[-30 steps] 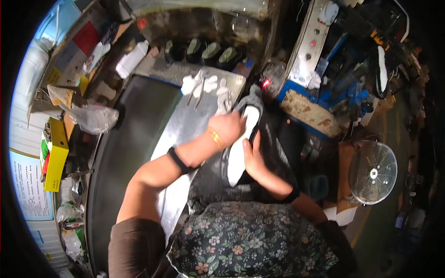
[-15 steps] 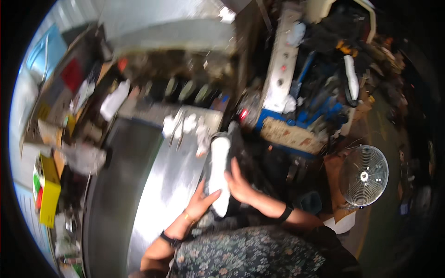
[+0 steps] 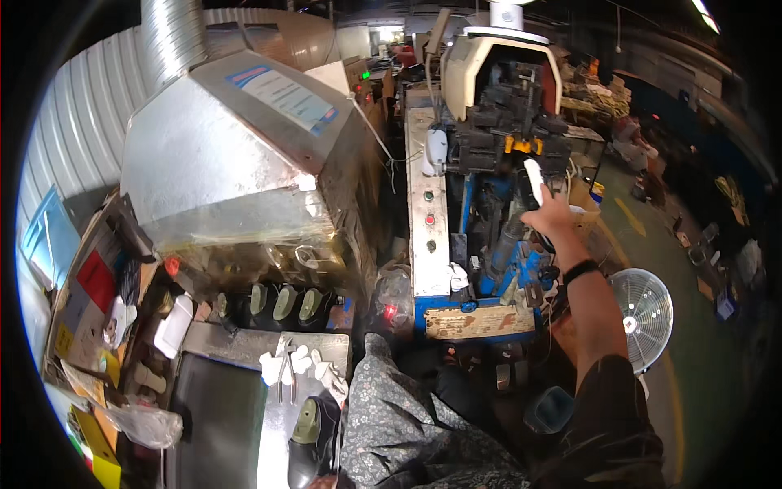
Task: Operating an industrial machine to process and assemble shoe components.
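A big sheet-metal hood (image 3: pixel 244 155) with a ribbed round duct rising from its top fills the upper left, and it stands over a row of shoes (image 3: pixel 281 303) lined up at its open mouth. To its right stands a blue and grey upright machine (image 3: pixel 481 204) with a cream-coloured cap, a dark clamp head and a tall grey control panel with round buttons down its front. Below the hood lies a flat steel work table (image 3: pixel 220 407) (its surface dull and worn), with a pair of pliers (image 3: pixel 285 367) and some small white pieces on it, and a dark shoe on a green last (image 3: pixel 308 436) near its lower edge. A round wire-guarded floor fan (image 3: pixel 648 308) sits on the concrete at the right.

The right hand (image 3: pixel 550 218), a black band on its wrist, is stretched out to the dark clamp head of the machine. Its fingers are closed around the lower end of a slim white shoe sole (image 3: pixel 533 181), which stands upright just in front of the machine's head. The left hand is out of the picture, so its grip cannot be told; only a flower-patterned sleeve (image 3: pixel 399 424) shows at the bottom edge, beside the lasted shoe.
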### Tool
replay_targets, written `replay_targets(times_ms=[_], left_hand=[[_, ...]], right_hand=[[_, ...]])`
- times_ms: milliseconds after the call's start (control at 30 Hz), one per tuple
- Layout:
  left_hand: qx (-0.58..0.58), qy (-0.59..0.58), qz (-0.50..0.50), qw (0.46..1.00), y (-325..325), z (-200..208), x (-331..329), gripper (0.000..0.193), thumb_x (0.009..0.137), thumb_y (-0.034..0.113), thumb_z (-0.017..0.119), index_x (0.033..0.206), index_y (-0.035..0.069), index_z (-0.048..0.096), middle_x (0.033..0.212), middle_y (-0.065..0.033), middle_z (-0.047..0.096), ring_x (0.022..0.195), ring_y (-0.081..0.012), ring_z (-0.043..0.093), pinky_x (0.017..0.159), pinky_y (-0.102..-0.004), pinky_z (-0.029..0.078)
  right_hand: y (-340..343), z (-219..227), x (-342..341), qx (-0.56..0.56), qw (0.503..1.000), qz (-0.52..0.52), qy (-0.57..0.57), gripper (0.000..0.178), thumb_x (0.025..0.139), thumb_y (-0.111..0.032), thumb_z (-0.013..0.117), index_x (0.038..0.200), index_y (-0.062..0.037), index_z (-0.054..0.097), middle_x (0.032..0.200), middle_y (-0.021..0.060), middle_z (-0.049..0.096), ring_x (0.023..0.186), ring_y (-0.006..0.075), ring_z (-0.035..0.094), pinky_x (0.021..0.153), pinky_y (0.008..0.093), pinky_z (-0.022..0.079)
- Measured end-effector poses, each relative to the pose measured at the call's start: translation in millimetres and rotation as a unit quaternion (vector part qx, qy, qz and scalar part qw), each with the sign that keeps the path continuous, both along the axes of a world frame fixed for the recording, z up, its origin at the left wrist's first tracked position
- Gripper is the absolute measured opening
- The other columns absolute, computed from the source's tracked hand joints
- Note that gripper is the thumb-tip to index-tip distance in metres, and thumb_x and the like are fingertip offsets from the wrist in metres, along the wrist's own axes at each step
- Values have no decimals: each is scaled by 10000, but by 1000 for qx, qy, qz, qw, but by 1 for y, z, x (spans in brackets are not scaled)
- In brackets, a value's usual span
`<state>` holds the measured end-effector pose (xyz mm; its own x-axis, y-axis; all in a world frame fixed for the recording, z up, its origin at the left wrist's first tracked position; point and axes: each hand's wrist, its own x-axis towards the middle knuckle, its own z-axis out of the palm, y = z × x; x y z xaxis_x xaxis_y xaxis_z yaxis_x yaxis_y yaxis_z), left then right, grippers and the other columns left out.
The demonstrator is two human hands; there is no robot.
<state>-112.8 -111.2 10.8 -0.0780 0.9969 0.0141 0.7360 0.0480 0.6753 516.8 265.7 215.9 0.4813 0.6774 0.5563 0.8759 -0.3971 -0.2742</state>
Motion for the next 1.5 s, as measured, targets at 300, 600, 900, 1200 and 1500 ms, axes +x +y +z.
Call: replay_targets(times_ms=[300, 600, 900, 1200, 1500], left_hand=[[-145, -536, -146, 819, 103, 131, 61, 478, 1007, 286, 571, 1357, -31, 505, 1300, -186, 595, 1172, -286, 608, 1021, -367, 470], [-314, -705, 13, 636, 114, 147, 45, 577, 938, 342, 601, 1382, -6, 483, 1293, -163, 620, 1169, -236, 619, 1036, -389, 472], [-36, -697, 198, 689, 175, 103, -95, 478, 904, 435, 629, 1181, 49, 588, 1058, -121, 686, 954, -245, 681, 882, -400, 565], [46, -660, 268, 700, 454, 10, -243, 372, 865, 428, 663, 1061, 112, 639, 897, -55, 702, 726, -204, 671, 578, -343, 532], [-51, 286, 83, 953, 590, -64, -237, 680, 809, 241, 751, 1418, 90, 488, 1381, -205, 545, 1323, -314, 484, 1079, -360, 396]], right_hand=[[-123, -28, -101, 117, 950, 282, -60, 782, 578, -186, 804, 1313, -87, 556, 1336, 221, 498, 1204, 443, 486, 986, 514, 416], [-201, -77, -280, 102, 649, 727, -199, 561, 809, -329, 727, 1343, -349, 558, 1379, 32, 523, 1173, 303, 520, 946, 424, 462], [-189, -187, -359, -90, 678, 707, 180, 332, 824, -173, 728, 1126, -46, 674, 1264, 157, 606, 1073, 361, 574, 955, 435, 462], [-191, -243, -402, -54, 732, 668, 122, 230, 756, -135, 680, 981, -140, 731, 1175, 36, 681, 986, 250, 627, 845, 365, 508], [-174, -242, -399, -68, 702, 694, 143, 201, 850, -185, 603, 993, -119, 727, 1129, 103, 681, 942, 288, 618, 787, 405, 473]])
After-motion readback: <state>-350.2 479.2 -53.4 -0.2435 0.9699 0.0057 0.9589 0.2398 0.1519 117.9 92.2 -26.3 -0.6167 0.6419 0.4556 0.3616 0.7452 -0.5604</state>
